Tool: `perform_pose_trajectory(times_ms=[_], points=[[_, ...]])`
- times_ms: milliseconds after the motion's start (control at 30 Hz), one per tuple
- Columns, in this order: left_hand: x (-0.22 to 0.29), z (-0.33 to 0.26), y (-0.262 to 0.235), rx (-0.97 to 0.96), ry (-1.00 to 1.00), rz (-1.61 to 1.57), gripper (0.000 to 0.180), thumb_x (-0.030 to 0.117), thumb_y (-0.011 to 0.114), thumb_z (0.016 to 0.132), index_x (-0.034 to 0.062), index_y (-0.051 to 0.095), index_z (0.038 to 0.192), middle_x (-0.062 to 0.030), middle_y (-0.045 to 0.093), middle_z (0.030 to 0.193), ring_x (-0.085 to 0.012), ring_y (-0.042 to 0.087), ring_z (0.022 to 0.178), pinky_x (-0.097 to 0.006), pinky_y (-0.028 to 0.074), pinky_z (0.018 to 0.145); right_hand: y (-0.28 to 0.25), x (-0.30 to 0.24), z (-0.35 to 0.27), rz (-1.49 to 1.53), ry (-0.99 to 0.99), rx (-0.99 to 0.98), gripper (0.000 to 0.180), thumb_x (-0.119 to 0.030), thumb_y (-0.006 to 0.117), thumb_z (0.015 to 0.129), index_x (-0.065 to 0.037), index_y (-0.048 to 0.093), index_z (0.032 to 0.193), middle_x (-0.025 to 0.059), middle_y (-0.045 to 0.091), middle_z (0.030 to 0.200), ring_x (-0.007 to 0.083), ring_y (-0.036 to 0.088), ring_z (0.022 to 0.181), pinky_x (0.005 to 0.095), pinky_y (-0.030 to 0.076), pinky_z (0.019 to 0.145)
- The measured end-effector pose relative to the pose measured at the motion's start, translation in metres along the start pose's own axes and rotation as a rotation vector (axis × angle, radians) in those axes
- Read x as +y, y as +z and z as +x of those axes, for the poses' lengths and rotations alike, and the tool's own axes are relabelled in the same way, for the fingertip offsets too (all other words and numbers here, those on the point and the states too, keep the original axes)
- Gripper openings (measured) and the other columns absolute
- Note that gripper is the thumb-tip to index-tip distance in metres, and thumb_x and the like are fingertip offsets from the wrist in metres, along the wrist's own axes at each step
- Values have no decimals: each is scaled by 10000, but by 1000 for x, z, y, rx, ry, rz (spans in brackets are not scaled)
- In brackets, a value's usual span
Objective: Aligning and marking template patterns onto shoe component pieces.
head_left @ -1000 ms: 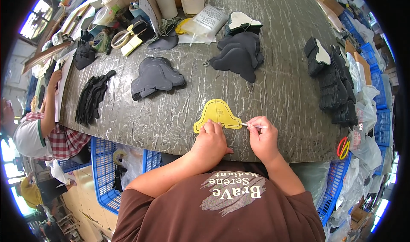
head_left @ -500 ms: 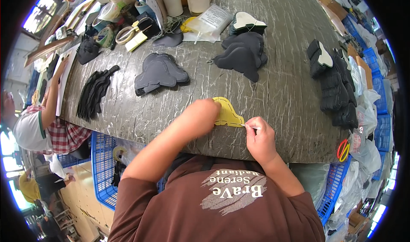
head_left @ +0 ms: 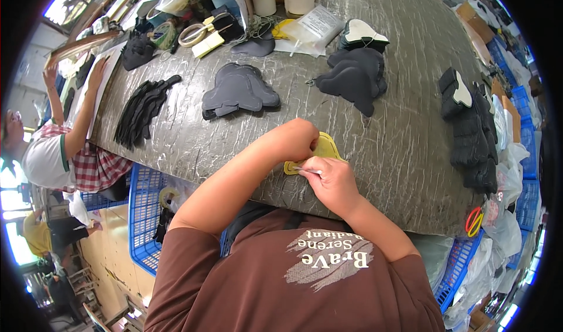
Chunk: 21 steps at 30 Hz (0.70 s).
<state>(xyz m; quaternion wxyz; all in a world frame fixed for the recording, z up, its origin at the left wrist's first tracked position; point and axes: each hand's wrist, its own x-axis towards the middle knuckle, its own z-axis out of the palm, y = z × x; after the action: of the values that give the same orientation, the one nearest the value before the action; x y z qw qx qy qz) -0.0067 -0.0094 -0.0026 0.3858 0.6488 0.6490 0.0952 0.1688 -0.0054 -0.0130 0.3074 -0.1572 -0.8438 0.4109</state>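
A yellow slotted template [head_left: 330,147] lies on the table in front of me, partly covered by both hands. My left hand [head_left: 299,140] is closed over its upper left part, fingers curled and mostly hidden. Just below, my right hand [head_left: 335,182] pinches a thin pale pen [head_left: 306,170], its tip at the template's lower left edge. Whether anything lies under the template I cannot tell.
Dark grey cut pieces [head_left: 239,89] lie beyond my left arm, with another dark pile [head_left: 355,80] farther right. Black strips [head_left: 143,110] lie left; black stacks [head_left: 466,135] and yellow-red scissors [head_left: 474,221] right. A co-worker [head_left: 56,150] works at the left end.
My right hand has moved left along the template, from its lower right corner to its lower left edge. The template has turned under my left hand. The whole view has shifted slightly.
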Motion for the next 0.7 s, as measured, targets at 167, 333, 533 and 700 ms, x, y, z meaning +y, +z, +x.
perform_pose_trajectory(times_ms=[167,333,533,700], points=[[-5,0,1,-5,-17,-36,231,138,741,636,3,679,814,-164,674,754,-275,644,676,-370,496,621,9,-1,4,-29,34,6,139,-60,680,798,-100,553,837,91,628,699,316,617,655,398,461,576],[-3,-1,-1,-11,-12,-35,227,125,742,635,1,678,813,-163,672,752,-280,643,682,-372,495,622,10,-1,4,-80,-33,-4,151,-54,683,782,-94,545,826,91,610,684,323,607,647,399,459,578],[-4,-1,1,0,-1,-12,213,110,743,645,-4,673,811,-160,668,741,-268,654,674,-366,506,617,1,-1,1,-51,38,-37,160,-45,688,778,-72,543,841,106,601,687,332,600,640,403,468,594],[5,-3,-5,-62,-70,-71,188,80,738,674,-13,667,821,-147,661,714,-223,654,618,-344,505,570,-9,4,-3,24,189,6,123,20,674,812,-36,567,828,100,638,724,237,622,627,307,477,592]])
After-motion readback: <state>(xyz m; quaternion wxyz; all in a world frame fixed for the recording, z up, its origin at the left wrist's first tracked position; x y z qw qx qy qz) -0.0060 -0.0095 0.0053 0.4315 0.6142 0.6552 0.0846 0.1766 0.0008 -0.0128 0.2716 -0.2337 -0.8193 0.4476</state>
